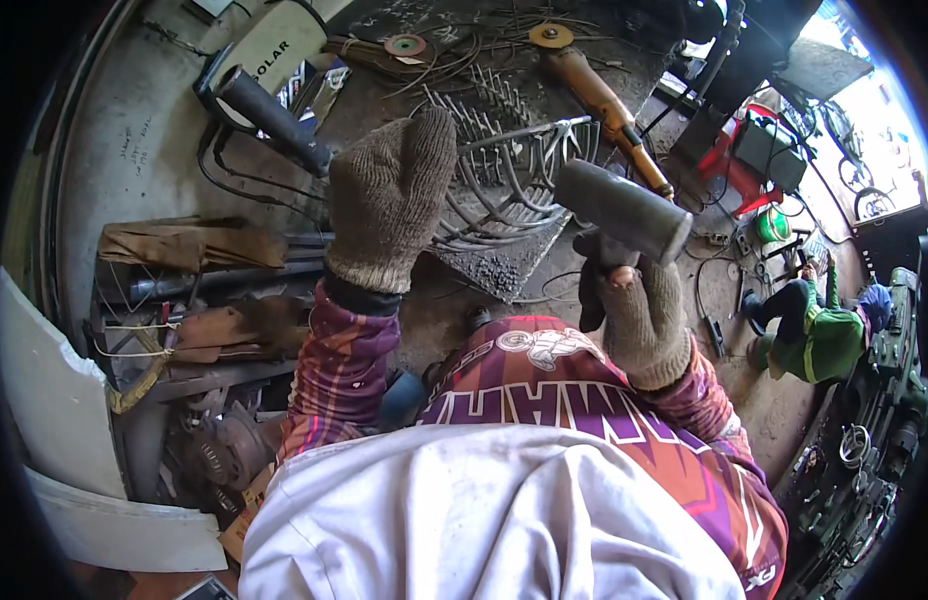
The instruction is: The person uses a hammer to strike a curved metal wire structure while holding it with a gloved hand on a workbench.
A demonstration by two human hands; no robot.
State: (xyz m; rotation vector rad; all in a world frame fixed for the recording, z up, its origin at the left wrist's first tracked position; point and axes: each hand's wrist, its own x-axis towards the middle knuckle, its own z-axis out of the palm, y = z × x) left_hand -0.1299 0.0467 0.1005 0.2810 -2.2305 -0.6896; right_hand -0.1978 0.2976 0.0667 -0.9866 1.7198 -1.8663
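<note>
My left hand (389, 200), in a brown knitted glove, is closed at the end of a thick dark round bar (274, 120) that slants up to the left. How far the bar runs inside the fist is hidden. In my right hand (639, 320), gloved alike with one fingertip showing bare, is a hammer (624, 210) with a heavy cylindrical grey head. Its handle is mostly hidden behind the fingers. Between and beyond both hands, a frame of curved metal bars (504, 190) rests on a dark work surface (504, 270).
An orange angle grinder (604, 110) lies past the metal frame, near a red-rimmed disc (405, 45) and loose cables. Brown cloth (194, 245) and pipes sit at left, by white panels (59, 390). A person in green (834, 335) crouches at right, beside dark machinery (884, 400).
</note>
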